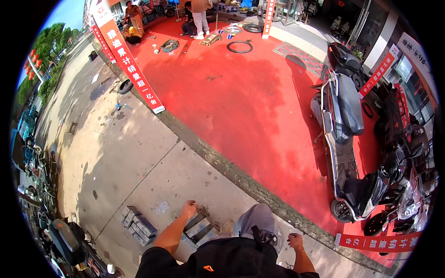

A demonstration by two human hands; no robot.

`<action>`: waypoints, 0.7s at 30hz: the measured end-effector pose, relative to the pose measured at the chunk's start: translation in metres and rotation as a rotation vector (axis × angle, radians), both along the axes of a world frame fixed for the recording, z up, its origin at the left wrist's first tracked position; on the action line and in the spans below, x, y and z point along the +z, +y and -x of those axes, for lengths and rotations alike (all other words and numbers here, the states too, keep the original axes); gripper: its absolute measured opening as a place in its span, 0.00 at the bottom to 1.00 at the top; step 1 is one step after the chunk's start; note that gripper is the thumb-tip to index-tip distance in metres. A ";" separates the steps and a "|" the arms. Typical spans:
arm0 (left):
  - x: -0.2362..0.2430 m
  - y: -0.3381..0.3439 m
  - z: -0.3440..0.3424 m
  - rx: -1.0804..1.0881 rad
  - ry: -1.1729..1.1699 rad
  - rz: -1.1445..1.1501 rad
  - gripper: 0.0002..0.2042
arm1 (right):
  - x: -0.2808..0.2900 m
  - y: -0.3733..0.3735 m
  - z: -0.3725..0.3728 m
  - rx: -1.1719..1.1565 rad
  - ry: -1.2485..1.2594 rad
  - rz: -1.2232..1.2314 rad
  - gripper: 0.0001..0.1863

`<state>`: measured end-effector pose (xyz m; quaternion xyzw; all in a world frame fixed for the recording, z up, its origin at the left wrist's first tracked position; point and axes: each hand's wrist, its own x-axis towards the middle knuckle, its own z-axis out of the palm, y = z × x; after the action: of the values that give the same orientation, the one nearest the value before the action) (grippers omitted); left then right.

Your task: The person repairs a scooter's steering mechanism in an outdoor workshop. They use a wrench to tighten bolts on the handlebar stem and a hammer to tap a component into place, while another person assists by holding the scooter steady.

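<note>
Your left hand [189, 208] nearer; grey box-shaped block [198, 227] just bodyward, long axis slanting away rightward. Right hand [295, 241] loosely curled; both grips unclear.

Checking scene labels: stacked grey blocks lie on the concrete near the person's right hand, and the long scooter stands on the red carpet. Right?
One fix: the stacked grey blocks are near the left hand, not the right, as the head view shows. They do lie on the concrete, and the long scooter stands on the red carpet.
</note>
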<state>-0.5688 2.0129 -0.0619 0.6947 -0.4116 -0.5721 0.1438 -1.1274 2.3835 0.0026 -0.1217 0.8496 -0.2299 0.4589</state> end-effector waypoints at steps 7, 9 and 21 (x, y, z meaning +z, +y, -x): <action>0.049 -0.330 0.139 -0.044 0.059 0.114 0.24 | -0.088 -0.242 0.067 -0.046 -0.296 -0.398 0.11; 0.066 -0.404 0.152 0.051 0.003 0.033 0.23 | -0.107 -0.394 0.114 -0.037 -0.240 -0.277 0.10; 0.070 -0.678 0.166 0.498 -0.290 -0.484 0.14 | 0.090 -1.245 0.319 0.224 0.000 0.485 0.18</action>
<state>-0.7349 1.3351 0.0078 0.8613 -0.0988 -0.4959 0.0504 -1.4460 1.1387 0.0931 -0.3214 0.7509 -0.3748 0.4387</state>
